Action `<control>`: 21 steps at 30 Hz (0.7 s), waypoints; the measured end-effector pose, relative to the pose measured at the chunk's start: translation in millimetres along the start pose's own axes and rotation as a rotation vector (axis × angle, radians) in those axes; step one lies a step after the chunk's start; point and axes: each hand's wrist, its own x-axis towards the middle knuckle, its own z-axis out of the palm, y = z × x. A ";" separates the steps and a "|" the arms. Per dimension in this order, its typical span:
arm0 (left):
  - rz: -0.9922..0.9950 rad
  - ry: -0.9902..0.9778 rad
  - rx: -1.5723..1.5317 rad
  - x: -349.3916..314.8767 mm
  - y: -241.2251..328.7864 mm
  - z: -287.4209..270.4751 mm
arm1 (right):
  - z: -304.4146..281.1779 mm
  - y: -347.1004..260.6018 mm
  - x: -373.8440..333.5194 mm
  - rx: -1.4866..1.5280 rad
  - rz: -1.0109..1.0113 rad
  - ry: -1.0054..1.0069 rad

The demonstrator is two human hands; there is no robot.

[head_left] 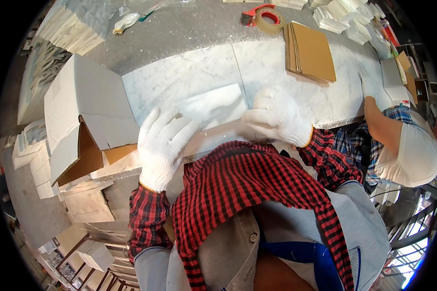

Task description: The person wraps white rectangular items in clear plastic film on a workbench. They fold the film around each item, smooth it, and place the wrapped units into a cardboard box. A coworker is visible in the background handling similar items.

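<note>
A white marble-like tile [217, 103] lies flat on the pale tabletop in front of me. Along its near edge, a strip of clear plastic film [222, 130] stretches between my two white-gloved hands. My left hand [164, 138] grips the film's left end with bent fingers, its thumb hidden beneath. At the other end, the fingers of my right hand [276, 115] are curled closed on the film beside the tile's right edge; the fingertips are partly hidden.
An open white cardboard box [90, 104] stands on its side at the left. Folded brown cardboard [311, 53] and a tape dispenser [266, 19] lie farther back. Stacked tiles [75, 24] rise at far left. A co-worker's arm [383, 123] reaches in at right, near another box [394, 80].
</note>
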 end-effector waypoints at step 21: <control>-0.264 -0.516 -0.098 -37.7 -5.6 -49.2 | 19.2 -0.1 1.4 -0.278 -0.181 -0.098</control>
